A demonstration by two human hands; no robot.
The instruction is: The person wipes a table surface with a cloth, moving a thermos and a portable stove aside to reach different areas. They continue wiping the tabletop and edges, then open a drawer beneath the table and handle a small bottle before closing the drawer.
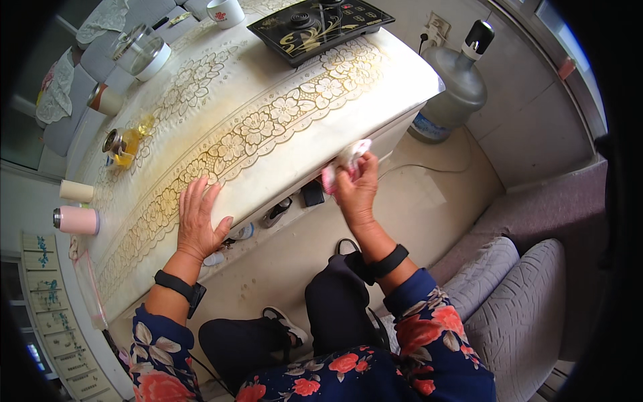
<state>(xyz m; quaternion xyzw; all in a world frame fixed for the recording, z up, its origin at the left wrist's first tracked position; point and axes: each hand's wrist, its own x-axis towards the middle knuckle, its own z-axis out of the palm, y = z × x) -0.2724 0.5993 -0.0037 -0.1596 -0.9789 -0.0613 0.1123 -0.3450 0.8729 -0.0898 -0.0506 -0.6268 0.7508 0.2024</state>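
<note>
My left hand [200,218] rests with spread fingers on the front edge of a table covered by a white tablecloth [281,156] with a gold flower border. In my right hand [359,191] is a bunched pink and white cloth [346,163], slightly blurred. The cloth is at the table's front side, close to the right corner. Below that edge, a dark box-like object [312,193] and a black and silver item [277,212] show on a low shelf, partly hidden by the tabletop.
A black induction cooker [321,27], white mug [225,13], glass kettle [142,53], jar of yellow liquid [120,145] and pink flask [76,220] stand on the table. Right of it is a large water bottle with a pump [449,90]. Grey cushions [522,296] lean on a sofa.
</note>
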